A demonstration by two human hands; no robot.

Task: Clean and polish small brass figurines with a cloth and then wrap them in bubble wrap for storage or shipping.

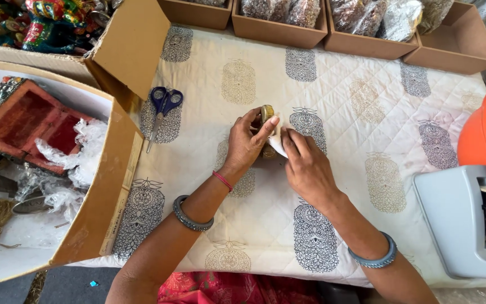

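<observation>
Our left hand (247, 142) holds a small gold ornament (267, 113) above the quilted worktop (333, 95); our right hand (307, 166) pinches white wrapping (277, 144) against it. We should keep both grips snug, folding neatly.

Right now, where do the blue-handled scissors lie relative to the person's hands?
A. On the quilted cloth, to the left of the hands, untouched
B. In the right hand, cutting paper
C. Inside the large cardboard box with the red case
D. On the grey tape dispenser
A: the blue-handled scissors lie flat on the quilted cloth, left of the left hand and right hand, which both grip a small brass object.
</observation>
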